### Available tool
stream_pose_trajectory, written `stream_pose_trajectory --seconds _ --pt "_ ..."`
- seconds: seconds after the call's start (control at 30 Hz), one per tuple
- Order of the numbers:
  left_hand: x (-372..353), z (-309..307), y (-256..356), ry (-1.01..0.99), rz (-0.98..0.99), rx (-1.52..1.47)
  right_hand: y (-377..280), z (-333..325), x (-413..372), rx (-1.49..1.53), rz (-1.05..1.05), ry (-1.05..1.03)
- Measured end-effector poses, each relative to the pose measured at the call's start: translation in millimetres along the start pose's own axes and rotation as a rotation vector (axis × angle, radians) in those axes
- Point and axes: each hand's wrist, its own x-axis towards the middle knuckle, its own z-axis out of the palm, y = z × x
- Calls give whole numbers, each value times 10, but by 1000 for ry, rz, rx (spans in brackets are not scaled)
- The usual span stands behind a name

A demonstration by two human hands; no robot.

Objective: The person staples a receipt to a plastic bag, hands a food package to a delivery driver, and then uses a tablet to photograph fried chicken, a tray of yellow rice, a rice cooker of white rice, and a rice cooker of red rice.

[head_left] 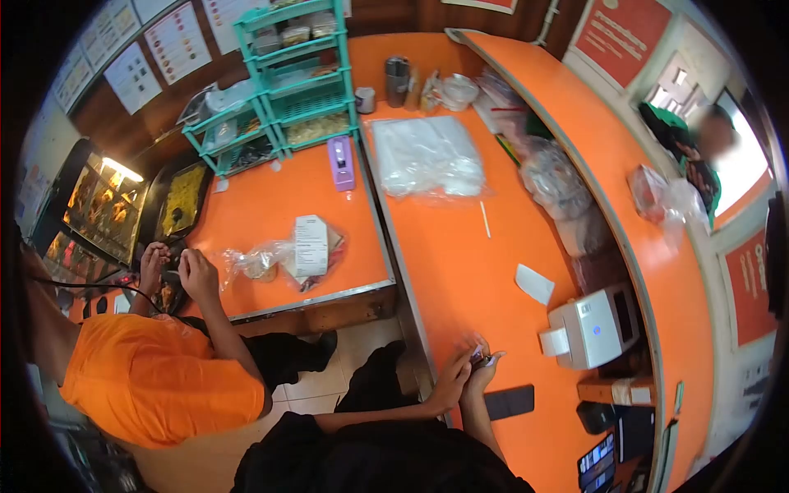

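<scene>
My left hand and my right hand are close together over the orange counter. Between their fingers is a small dark object with a purplish tint, too small and blurred to name. Both hands look closed around it. A black phone lies flat on the counter just beside my right hand. Farther right, a white receipt printer has a paper roll at its front. Near the printer lies a loose slip of white paper.
A co-worker in an orange shirt stands at the left by a lit food display. A tied plastic bag with a receipt lies on the left counter. Clear plastic bags, a purple stapler and green racks stand farther back.
</scene>
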Motion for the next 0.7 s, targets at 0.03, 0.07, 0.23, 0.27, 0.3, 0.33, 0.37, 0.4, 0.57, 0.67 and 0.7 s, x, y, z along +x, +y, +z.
stream_pose_trajectory --seconds 0.03,0.07,0.23,0.27,0.3,0.33,0.37,0.4,0.57,0.67,0.7 --pt "23 -103 143 -9 86 169 -24 90 11 122 106 4" --pt "24 -238 296 -77 65 455 36 167 52 98 134 68" --pt "445 -939 476 202 219 937 94 556 146 60 422 23" --pt "539 -1169 503 274 242 848 16 760 106 -8 472 -29" --pt "621 -1406 530 327 223 801 109 804 188 -11 478 -42" --pt "708 -1636 570 393 168 735 234 802 304 -54 456 -54" --pt "809 -1900 653 458 257 817 318 846 396 -95 431 -63" --pt "900 -2172 733 519 346 896 342 960 448 -95 429 -68" --pt "1586 -3268 629 632 284 1027 384 1500 798 -282 191 -36" --pt "1961 -3479 426 629 147 1275 462 1889 1000 -266 249 -172" --pt "2011 -3521 415 646 141 1276 517 1995 1083 -248 294 -236"
